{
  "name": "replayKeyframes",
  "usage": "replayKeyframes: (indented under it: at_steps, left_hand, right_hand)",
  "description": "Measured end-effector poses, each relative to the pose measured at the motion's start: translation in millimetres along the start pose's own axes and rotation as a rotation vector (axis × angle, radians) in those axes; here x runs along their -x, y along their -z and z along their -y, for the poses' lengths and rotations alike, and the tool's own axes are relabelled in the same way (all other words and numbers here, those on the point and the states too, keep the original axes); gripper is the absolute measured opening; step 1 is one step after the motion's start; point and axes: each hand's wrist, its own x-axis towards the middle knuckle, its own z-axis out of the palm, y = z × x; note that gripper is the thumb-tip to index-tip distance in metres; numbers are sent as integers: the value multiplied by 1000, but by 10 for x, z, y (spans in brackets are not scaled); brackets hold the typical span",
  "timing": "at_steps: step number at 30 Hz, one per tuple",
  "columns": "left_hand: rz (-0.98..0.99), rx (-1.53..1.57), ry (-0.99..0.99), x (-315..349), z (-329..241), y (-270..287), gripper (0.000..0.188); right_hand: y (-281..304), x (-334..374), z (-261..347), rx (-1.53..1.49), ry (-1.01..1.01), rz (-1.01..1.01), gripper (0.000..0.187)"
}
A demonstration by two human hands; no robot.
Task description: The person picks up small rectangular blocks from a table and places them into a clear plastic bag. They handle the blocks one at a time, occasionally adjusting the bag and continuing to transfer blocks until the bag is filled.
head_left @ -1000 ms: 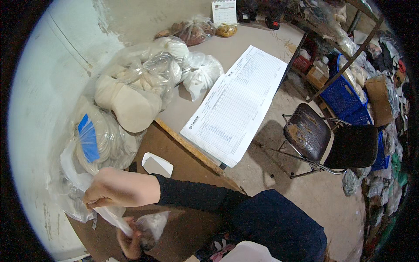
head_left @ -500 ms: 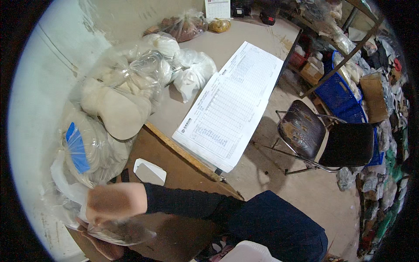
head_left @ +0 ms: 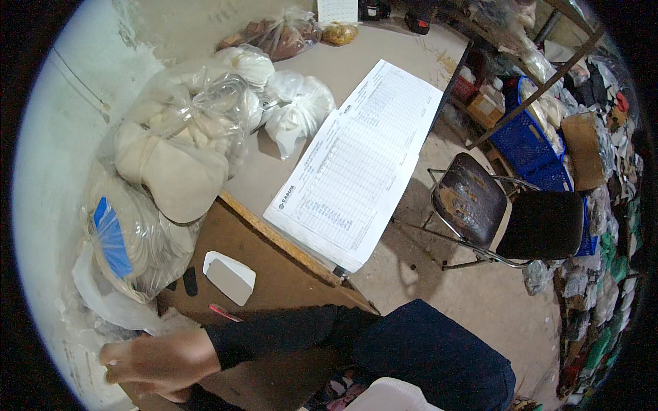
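Observation:
My right hand (head_left: 161,357), in a black sleeve, reaches across to the lower left with its fingers curled together. A small whitish bit shows at its fingertips, but what it grips is unclear. Below it, my left hand (head_left: 179,395) is mostly covered; its fingers do not show. Loose translucent plastic (head_left: 177,322) lies just behind the right hand. Beyond stands a clear bag of stacked pale flat pieces (head_left: 154,257) with a blue strip (head_left: 112,236). On the brown board (head_left: 229,222) are a white and grey rounded pad (head_left: 232,279), a dark strip (head_left: 190,281) and a red pen-like stick (head_left: 225,313).
A bag of cream shaped pieces (head_left: 181,171) and a white bag (head_left: 301,109) stand along the wall. Printed sheets (head_left: 349,178) cover part of the grey table (head_left: 271,181). A worn folding chair (head_left: 473,198), blue crates (head_left: 524,140) and heaped bags (head_left: 600,294) are at right.
My right hand has shifted left and down, uncovering the red stick and dark strip. The clear plastic that hung below it no longer shows there. My left hand is more covered.

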Motion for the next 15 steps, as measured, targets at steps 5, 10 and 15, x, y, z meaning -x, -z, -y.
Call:
replayKeyframes:
  at_steps: [5, 10, 15]
  left_hand:
    - [-39, -29, -6, 25, -82, 138, 40]
    - [-56, -51, -13, 40, -93, 155, 41]
    - [-71, -62, -1, 105, -75, 163, 42]
  right_hand:
    - [-102, -101, 4, 346, 119, -221, 61]
    - [-220, 113, -572, 555, -285, 80, 24]
    - [-286, 98, -799, 531, -200, 117, 19]
